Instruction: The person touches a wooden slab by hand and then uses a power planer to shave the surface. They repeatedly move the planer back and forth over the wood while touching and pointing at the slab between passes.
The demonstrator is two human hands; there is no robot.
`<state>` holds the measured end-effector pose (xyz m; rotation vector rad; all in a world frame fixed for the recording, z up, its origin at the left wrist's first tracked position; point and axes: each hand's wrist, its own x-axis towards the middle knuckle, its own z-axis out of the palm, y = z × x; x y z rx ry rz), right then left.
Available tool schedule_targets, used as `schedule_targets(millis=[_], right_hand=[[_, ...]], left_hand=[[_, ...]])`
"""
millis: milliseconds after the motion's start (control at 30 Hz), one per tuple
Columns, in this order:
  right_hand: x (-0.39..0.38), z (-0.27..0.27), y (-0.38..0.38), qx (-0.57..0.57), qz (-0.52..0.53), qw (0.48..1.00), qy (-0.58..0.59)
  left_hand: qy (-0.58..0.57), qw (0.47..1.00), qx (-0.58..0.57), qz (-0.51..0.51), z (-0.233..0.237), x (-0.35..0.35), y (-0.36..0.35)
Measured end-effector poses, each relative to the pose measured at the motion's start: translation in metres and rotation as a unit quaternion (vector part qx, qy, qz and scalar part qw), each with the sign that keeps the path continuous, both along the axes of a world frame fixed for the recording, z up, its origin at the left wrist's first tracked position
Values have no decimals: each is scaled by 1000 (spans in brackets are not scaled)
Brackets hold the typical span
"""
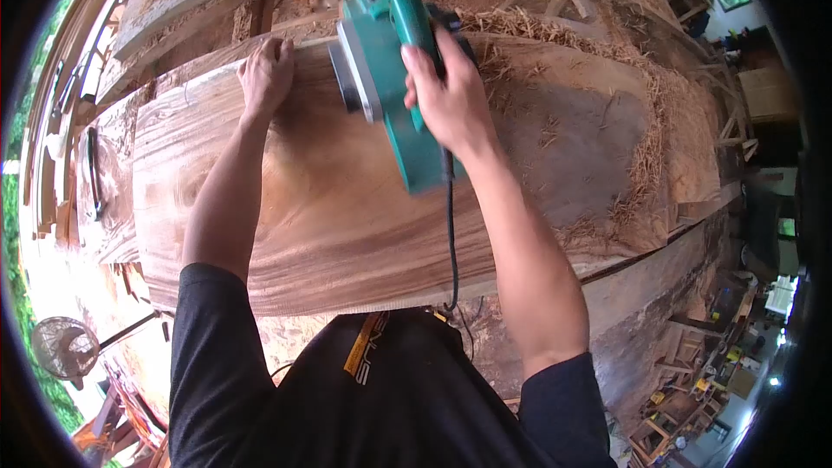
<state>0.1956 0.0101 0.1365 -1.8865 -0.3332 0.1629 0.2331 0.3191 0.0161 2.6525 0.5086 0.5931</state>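
Note:
My right hand (pixel 446 91) is wrapped around the rear handle of a green electric planer (pixel 422 147). The planer has a blue-topped knob and is tilted above a wide wooden board (pixel 347 234). Whether its sole touches the wood cannot be made out. A black power cord (pixel 451 234) runs from the handle toward my body. At the board's far edge, my left hand (pixel 266 75) has its fingers curled over the rim, gripping it. Streaked brown grain shows on the near part of the board, with a greyish area to the right of the planer.
Curly wood shavings (pixel 650 139) lie along the board's right and far sides. Behind it are rough planks (pixel 225 0). A round wire-guarded fan (pixel 66 348) stands at the lower left. Wooden frames and clutter (pixel 685 399) cover the floor at the lower right.

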Motion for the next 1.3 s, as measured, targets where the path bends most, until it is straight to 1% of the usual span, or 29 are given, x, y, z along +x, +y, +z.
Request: schedule_targets(millis=[33,67,100,167,200,233,267,300,333,367,400,500,533,567,633,700,767,800,833,867,900,967,1067,1100,1133,1200,1233,1267,1300], right_hand=[[-15,1,-11,8,-1,1000,7],[-36,-4,-24,24,-18,999,-30],[-67,10,-42,35,-22,999,29],[-136,13,-84,68,-44,996,47],[-174,11,-110,53,-47,996,46],[-216,13,-140,27,-44,995,81],[-261,5,-168,15,-64,997,45],[-303,5,-201,-11,-65,991,121],[-325,13,-214,-20,-60,992,106],[-334,28,-222,-66,-43,989,126],[-361,14,-230,-47,-108,987,113],[-344,13,-227,-73,-77,989,106],[-331,9,-222,-72,-62,993,76],[-311,7,-211,-54,-62,994,71],[-260,5,-178,-18,-60,996,59],[-197,7,-145,-20,-41,999,22],[-136,19,-103,8,-53,997,64],[-102,8,-86,12,-56,998,-5],[-68,5,-68,33,-58,998,-7],[-34,0,-54,23,-55,998,15],[-2,-7,-45,12,-33,999,-40],[31,-1,-31,36,-3,999,-25],[21,-2,-37,63,0,998,-16],[3,-1,-50,63,2,998,3],[-23,3,-66,54,-2,999,3],[-90,7,-104,71,-20,997,32],[-127,7,-128,90,-12,995,40],[-170,6,-156,74,-20,996,55],[-212,15,-184,21,-22,995,100]], left_hand=[[2,1000,-2,-6,3,2,-1],[9,1000,-6,-11,6,-1,-3],[16,1000,-9,-16,6,-3,-5],[42,999,11,-19,6,-2,-7],[57,998,29,-15,10,-5,-11],[71,996,47,-10,13,-5,-14],[78,995,57,-2,13,-2,-17],[87,994,67,8,11,0,-20],[97,992,76,19,10,0,-20],[108,991,77,22,12,1,-21],[121,989,77,21,16,1,-23],[123,990,67,19,18,0,-25],[123,990,66,18,17,0,-24],[123,990,64,15,16,0,-23],[128,990,57,14,16,-1,-23],[122,991,55,11,17,2,-21],[113,992,56,6,13,0,-20],[106,993,57,10,11,-1,-20],[100,993,58,11,11,-1,-20],[96,994,58,9,11,0,-21],[89,992,83,17,8,1,-20],[121,990,67,9,18,-2,-23],[107,991,75,-12,11,-2,-13],[104,992,75,-9,8,-1,-12],[100,992,75,-5,5,-1,-12],[104,992,76,2,6,1,-15],[112,991,76,6,9,0,-18],[120,990,76,12,11,0,-20],[117,990,73,14,10,0,-21]])
